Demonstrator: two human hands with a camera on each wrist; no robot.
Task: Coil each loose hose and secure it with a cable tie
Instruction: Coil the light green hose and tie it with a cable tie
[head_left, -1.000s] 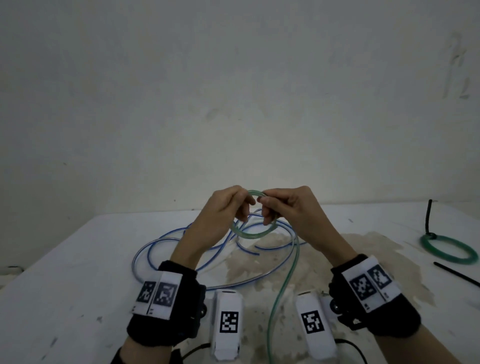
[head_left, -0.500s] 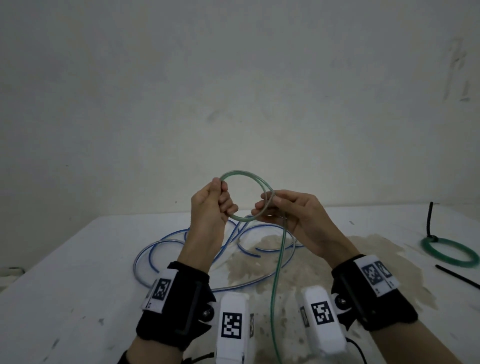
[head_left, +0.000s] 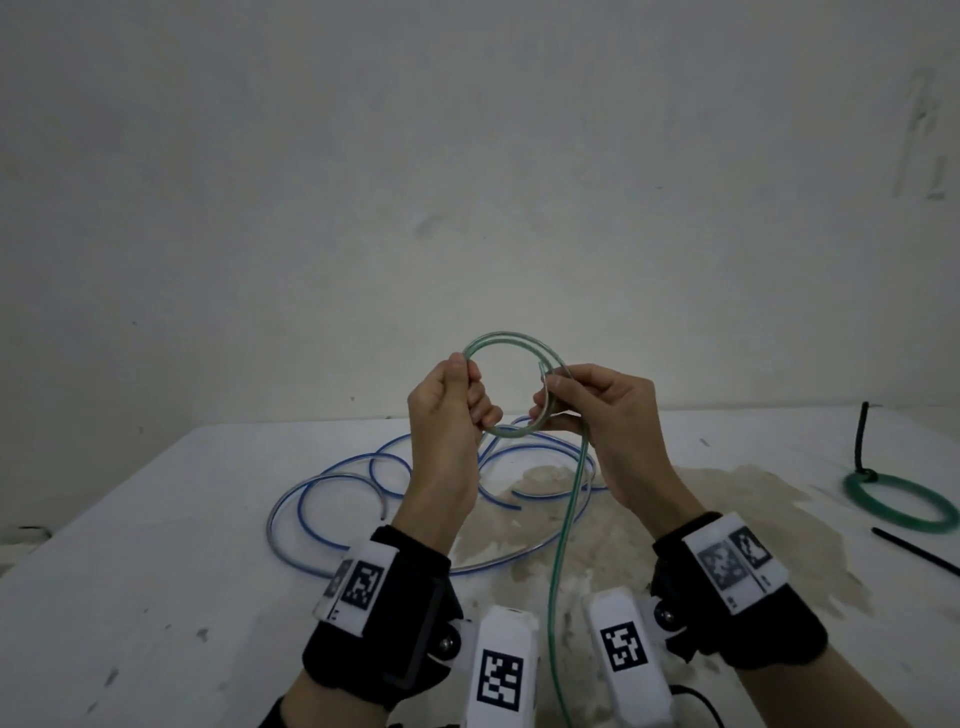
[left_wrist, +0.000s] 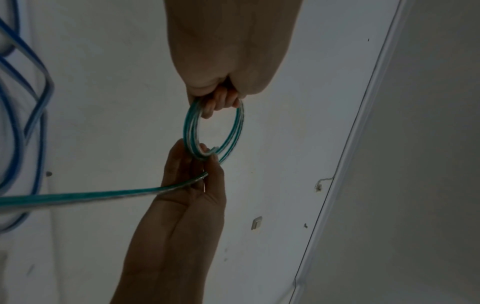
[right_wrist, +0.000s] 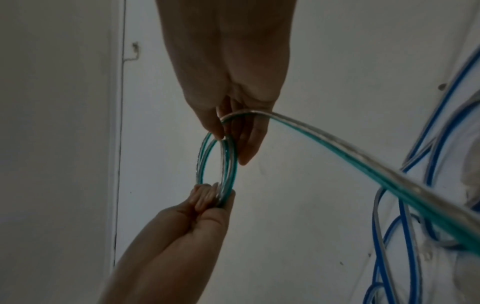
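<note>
A thin clear hose with a green stripe (head_left: 498, 340) is wound into a small ring held up above the white table (head_left: 156, 545). My left hand (head_left: 457, 395) grips the ring's left side in a fist. My right hand (head_left: 561, 405) pinches the right side, and the hose's loose tail (head_left: 563, 545) hangs from it down toward me. The left wrist view shows two turns of the ring (left_wrist: 235, 127) between both hands. The right wrist view shows the tail (right_wrist: 363, 162) running off to the right. A loose blue-striped hose (head_left: 332, 483) lies sprawled on the table behind my hands.
A green hose coil (head_left: 898, 501) bound by a black cable tie (head_left: 860, 441) lies at the table's right edge. A loose black cable tie (head_left: 914, 551) lies near it. A brownish stain (head_left: 701, 519) covers the table's middle. A plain wall stands behind.
My hands have risen and moved apart. The small green loop has widened into a ring with a second turn, and the tail has been drawn up.
</note>
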